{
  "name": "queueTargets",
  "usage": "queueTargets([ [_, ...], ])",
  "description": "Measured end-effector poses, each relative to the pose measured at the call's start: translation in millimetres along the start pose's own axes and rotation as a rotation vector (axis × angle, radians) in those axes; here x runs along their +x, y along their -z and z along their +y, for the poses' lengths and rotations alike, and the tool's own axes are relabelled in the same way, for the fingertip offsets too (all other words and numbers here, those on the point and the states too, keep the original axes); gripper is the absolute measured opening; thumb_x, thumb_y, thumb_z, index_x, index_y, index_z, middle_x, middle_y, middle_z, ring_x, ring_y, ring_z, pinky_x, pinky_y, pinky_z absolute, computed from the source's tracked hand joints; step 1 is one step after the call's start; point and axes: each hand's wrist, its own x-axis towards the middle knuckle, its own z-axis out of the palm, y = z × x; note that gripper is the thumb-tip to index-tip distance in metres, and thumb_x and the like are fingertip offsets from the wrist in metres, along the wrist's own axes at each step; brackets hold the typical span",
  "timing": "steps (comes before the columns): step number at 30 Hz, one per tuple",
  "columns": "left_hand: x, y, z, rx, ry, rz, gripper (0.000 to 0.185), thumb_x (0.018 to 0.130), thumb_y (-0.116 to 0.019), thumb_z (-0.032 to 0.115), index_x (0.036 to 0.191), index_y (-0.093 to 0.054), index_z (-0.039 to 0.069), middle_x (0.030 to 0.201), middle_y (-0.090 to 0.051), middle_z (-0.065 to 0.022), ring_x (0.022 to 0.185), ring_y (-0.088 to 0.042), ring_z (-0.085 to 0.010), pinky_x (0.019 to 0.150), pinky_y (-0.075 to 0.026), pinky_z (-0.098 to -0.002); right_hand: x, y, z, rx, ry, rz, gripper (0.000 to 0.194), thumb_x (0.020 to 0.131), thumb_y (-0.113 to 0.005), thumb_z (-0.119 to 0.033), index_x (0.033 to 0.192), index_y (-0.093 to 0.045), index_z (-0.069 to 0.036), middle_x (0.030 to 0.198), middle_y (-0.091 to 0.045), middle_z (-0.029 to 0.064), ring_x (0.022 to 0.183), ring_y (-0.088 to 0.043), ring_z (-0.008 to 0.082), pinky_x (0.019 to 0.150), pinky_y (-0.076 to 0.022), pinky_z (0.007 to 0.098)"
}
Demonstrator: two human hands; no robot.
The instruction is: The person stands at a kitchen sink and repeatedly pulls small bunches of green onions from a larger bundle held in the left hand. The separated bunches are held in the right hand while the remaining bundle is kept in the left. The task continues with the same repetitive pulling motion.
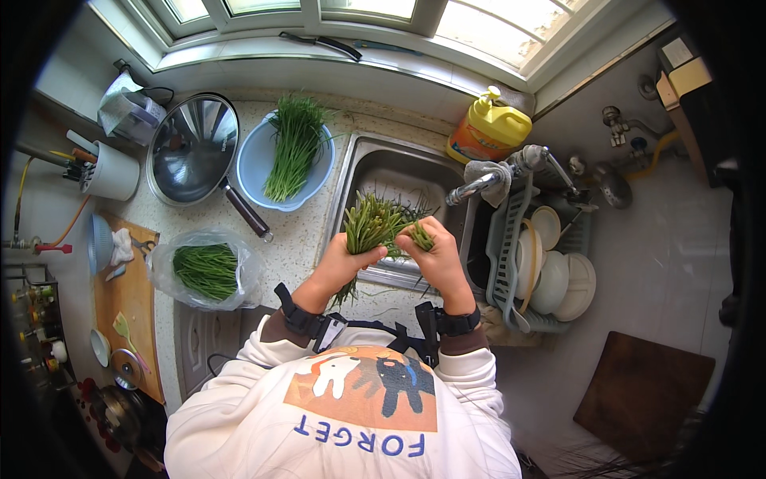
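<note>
My left hand (344, 263) grips a thick bunch of green chives (374, 223), its pale cut ends pointing up and away from me. Close beside it, my right hand (435, 251) holds a smaller tuft of chives (421, 237) between thumb and fingers. Both hands are over the near edge of a stainless steel sink (407, 164), where loose green bits lie in the basin. To the left, more chives (293, 149) rest in a light blue plastic basin (251, 161). Another heap of chives (205, 271) sits in a clear plastic bag (248, 263) on the counter.
A lidded pan (194, 152) stands left of the basin, its handle pointing towards me. Over the sink's right side reaches a faucet (479, 187), with a yellow detergent jug (491, 129) behind it. A dish rack (508, 257) with plates is at right. On the windowsill lies a knife (323, 45).
</note>
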Motion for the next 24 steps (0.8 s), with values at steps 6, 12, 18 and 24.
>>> queueTargets([
  [6,-0.5,-1.2,4.4,-0.109,0.05,0.007,0.01,0.081,-0.069,0.01,0.082,-0.062,0.004,0.069,-0.056,0.0029,0.06,-0.049,-0.0055,0.054,-0.038,-0.0216,0.7,-0.9,3.5,0.166,-0.174,0.29,0.021,0.084,-0.068,-0.018,0.086,-0.064,0.002,0.078,-0.055,0.0042,0.068,-0.052,0.0121,0.061,-0.0417,0.0256],
  [12,0.1,-2.3,5.7,-0.108,0.054,-0.021,0.009,0.081,-0.069,0.009,0.082,-0.062,0.004,0.07,-0.056,0.0025,0.06,-0.049,-0.0056,0.053,-0.037,-0.0214,-0.1,1.0,-1.4,0.086,-0.055,-0.009,0.015,0.081,-0.07,-0.01,0.086,-0.063,0.003,0.079,-0.054,0.0031,0.07,-0.053,0.0108,0.062,-0.043,0.0257],
  [18,0.8,-0.4,6.9,-0.139,0.053,-0.022,0.01,0.08,-0.069,0.009,0.08,-0.06,0.004,0.069,-0.055,0.0021,0.059,-0.048,-0.0062,0.053,-0.036,-0.0214,-2.9,-2.9,7.1,0.143,-0.088,0.159,0.016,0.082,-0.069,-0.014,0.083,-0.065,0.001,0.075,-0.053,0.0028,0.065,-0.049,0.0109,0.06,-0.04,0.0248],
  [24,0.7,-2.0,6.6,-0.175,0.072,0.009,0.01,0.079,-0.069,0.007,0.082,-0.06,0.003,0.069,-0.055,0.0017,0.058,-0.048,-0.0063,0.052,-0.036,-0.0211,-2.3,0.2,14.0,0.185,-0.155,0.328,0.019,0.088,-0.065,-0.019,0.084,-0.062,-0.001,0.074,-0.055,-0.0021,0.066,-0.046,0.0034,0.059,-0.038,0.0197],
])
